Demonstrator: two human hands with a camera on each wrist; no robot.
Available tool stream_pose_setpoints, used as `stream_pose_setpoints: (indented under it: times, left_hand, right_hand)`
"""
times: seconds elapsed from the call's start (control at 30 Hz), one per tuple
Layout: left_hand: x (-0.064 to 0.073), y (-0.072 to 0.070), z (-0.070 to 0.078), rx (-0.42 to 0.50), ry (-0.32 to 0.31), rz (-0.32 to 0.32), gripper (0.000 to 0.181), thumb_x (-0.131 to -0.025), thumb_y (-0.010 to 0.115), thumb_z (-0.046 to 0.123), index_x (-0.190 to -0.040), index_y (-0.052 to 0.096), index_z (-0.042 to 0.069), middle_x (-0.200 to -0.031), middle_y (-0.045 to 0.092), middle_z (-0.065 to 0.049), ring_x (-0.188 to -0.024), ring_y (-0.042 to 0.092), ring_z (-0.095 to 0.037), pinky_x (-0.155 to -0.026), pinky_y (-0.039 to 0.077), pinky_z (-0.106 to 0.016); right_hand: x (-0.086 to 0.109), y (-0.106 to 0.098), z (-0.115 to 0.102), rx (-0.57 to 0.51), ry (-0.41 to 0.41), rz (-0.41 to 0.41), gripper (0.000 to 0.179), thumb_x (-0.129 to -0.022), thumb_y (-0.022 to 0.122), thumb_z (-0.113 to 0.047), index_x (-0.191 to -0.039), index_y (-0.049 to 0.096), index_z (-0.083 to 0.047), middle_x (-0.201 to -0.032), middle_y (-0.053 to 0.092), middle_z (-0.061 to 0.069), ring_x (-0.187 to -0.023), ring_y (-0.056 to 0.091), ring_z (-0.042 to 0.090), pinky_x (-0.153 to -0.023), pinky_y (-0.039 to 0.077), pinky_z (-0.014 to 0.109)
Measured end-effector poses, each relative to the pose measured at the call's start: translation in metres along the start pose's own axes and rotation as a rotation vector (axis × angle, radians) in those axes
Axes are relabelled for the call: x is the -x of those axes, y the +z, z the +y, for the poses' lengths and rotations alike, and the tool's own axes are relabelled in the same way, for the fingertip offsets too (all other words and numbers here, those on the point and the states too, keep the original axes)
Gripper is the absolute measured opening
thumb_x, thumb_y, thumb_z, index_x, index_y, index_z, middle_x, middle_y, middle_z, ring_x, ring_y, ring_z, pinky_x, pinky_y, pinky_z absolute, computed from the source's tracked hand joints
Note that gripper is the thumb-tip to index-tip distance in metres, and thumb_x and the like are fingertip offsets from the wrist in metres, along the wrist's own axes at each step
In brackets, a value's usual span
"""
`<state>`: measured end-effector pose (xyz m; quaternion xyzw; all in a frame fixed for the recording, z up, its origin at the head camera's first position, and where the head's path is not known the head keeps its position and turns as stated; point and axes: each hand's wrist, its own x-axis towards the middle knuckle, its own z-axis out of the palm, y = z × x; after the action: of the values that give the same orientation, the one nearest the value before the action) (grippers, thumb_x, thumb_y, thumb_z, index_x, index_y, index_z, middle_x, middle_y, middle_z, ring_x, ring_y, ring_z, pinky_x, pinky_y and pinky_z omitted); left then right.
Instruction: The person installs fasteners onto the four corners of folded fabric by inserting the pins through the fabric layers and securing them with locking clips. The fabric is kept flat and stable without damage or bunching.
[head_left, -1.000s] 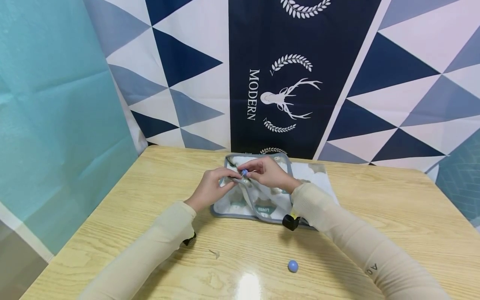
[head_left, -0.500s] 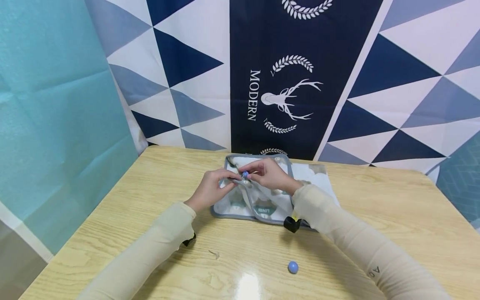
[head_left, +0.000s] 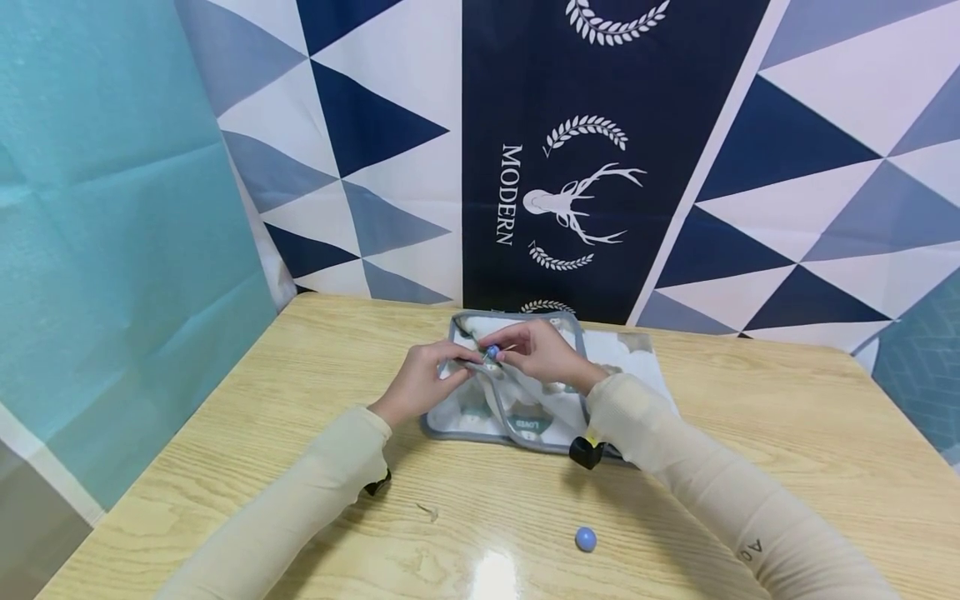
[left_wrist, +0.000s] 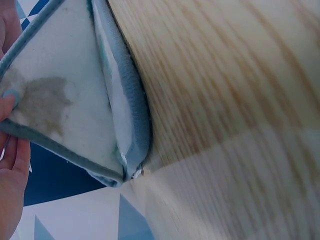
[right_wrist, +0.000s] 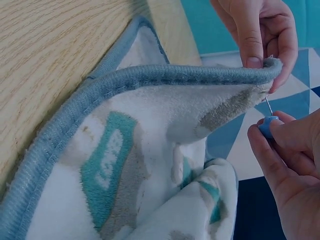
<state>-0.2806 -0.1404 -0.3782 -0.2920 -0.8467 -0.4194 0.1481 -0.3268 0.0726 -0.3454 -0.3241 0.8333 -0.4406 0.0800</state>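
A white plush blanket (head_left: 468, 408) with blue-grey edging lies folded at the far side of the table. My left hand (head_left: 420, 379) pinches its raised corner between thumb and fingers; this left hand (right_wrist: 262, 32) is at the top of the right wrist view. Close by, my right hand (head_left: 542, 350) pinches a blue-headed pin (right_wrist: 268, 127), its thin metal shaft pointing at the corner's edge. The shaft's tip meets the cloth there; how deep it sits I cannot tell. In the left wrist view the blanket corner (left_wrist: 50, 100) stands up from the table, grey patch facing the camera.
A blue ball-shaped piece (head_left: 586, 539) lies on the wooden table (head_left: 285, 400) near the front. A small pale scrap (head_left: 428, 510) lies left of it. Patterned cloth (head_left: 397, 125) hangs behind the table, with a teal sheet (head_left: 127, 208) on the left.
The head view has tilted up slightly. Both hands keep nearly the same place at the blanket corner, and the pin shifts only a little between them.
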Motion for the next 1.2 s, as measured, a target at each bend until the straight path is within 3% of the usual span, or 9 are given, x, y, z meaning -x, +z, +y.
stream_pose_setpoints:
  times: [0.23, 0.53, 0.77, 0.97, 1.2]
  left_hand:
    - [0.0010, 0.0003, -0.0001, -0.003, 0.006, -0.006, 0.017, -0.086, 0.069, 0.003, -0.101, 0.073, 0.008, -0.100, 0.074, -0.005, -0.099, 0.069, -0.018, -0.092, 0.055, -0.033]
    - [0.0009, 0.0019, -0.0005, 0.002, 0.009, -0.012, 0.016, -0.087, 0.068, 0.004, -0.101, 0.073, 0.008, -0.100, 0.074, -0.005, -0.099, 0.069, -0.018, -0.092, 0.055, -0.033]
    - [0.0007, 0.0021, -0.0007, 0.004, 0.011, -0.007, 0.017, -0.087, 0.068, 0.004, -0.102, 0.073, 0.007, -0.101, 0.074, -0.006, -0.099, 0.069, -0.019, -0.090, 0.056, -0.034]
    - [0.0002, 0.0020, -0.0002, -0.015, 0.003, 0.044, 0.017, -0.085, 0.069, 0.003, -0.102, 0.073, 0.007, -0.102, 0.074, -0.007, -0.099, 0.069, -0.019, -0.091, 0.056, -0.034]
    - [-0.0008, 0.0037, -0.0007, -0.002, -0.029, 0.114, 0.016, -0.082, 0.073, 0.002, -0.097, 0.072, 0.006, -0.098, 0.074, -0.009, -0.096, 0.070, -0.022, -0.087, 0.056, -0.043]
  right_hand:
    - [-0.0004, 0.0019, 0.0013, 0.017, -0.008, 0.012, 0.027, -0.088, 0.060, 0.006, -0.114, 0.069, 0.002, -0.115, 0.070, 0.018, -0.103, 0.066, 0.024, -0.080, 0.054, 0.015]
    - [-0.0006, 0.0024, 0.0024, 0.027, -0.017, 0.009, 0.027, -0.088, 0.060, 0.006, -0.114, 0.069, 0.002, -0.115, 0.070, 0.017, -0.109, 0.065, 0.027, -0.089, 0.057, 0.028]
    - [-0.0002, 0.0030, 0.0013, 0.038, -0.020, 0.004, 0.027, -0.088, 0.061, 0.005, -0.113, 0.069, 0.001, -0.114, 0.070, 0.017, -0.107, 0.066, 0.027, -0.088, 0.057, 0.029]
    - [0.0003, 0.0034, 0.0006, 0.029, -0.013, 0.008, 0.027, -0.087, 0.063, 0.005, -0.112, 0.070, 0.000, -0.114, 0.071, 0.017, -0.108, 0.066, 0.025, -0.089, 0.057, 0.029]
    - [0.0022, 0.0068, 0.0007, -0.014, 0.002, 0.010, 0.026, -0.086, 0.065, 0.004, -0.111, 0.070, 0.001, -0.115, 0.070, 0.018, -0.105, 0.066, 0.024, -0.086, 0.056, 0.023]
